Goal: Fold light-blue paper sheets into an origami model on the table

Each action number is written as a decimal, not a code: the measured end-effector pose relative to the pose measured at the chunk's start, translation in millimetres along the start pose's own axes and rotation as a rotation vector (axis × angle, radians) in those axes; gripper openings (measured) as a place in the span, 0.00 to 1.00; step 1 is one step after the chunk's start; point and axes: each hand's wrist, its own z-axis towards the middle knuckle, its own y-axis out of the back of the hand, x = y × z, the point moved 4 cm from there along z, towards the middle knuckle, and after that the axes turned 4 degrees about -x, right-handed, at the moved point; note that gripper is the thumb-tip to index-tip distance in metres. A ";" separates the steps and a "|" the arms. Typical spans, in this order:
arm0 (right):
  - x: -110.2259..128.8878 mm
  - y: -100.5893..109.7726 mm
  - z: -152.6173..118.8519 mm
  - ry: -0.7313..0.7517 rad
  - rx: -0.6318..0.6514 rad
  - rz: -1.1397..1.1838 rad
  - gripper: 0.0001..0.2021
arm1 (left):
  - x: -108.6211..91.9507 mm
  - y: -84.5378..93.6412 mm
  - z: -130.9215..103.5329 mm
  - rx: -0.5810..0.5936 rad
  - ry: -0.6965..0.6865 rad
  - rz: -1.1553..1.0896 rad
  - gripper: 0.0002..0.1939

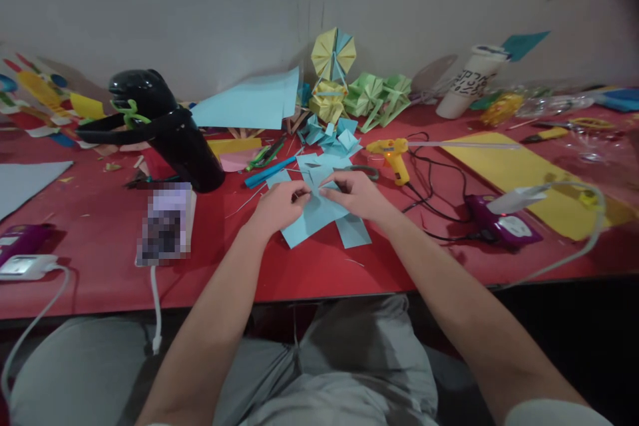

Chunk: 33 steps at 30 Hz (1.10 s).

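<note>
Both hands work close together over light blue paper sheets (312, 219) on the red table. My left hand (280, 205) is closed in a pinch, and what lies between its fingertips is too small to make out. Thumb and fingers of my right hand (357, 194) close on a light blue paper piece (327, 184). Behind them lie scissors (369, 172), partly covered, and several folded blue paper pieces (332, 136). A blue stick-like tool or pen (269, 172) rests beyond my left hand.
A yellow glue gun (394, 156) with its cable lies right of my hands, by a purple power strip (504, 223). Folded paper lanterns (333, 73) stand behind. Left are a phone (167, 223) and a black bottle (184, 146). A white cup (469, 83) leans at the back right.
</note>
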 end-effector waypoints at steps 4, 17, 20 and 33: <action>0.7 -1.3 0.0 0.036 -0.016 -0.079 0.10 | -5.5 -4.0 0.4 0.037 -0.094 0.022 0.10; 2.8 9.3 0.4 0.061 -0.277 0.007 0.17 | 3.6 19.2 8.4 -0.067 -0.068 -0.077 0.07; 0.4 17.0 1.2 0.028 -0.331 0.053 0.16 | 11.1 29.6 7.4 -0.123 -0.015 -0.058 0.07; 0.7 17.3 -0.5 0.059 -0.333 0.080 0.21 | 10.0 30.4 4.9 -0.165 -0.043 0.083 0.08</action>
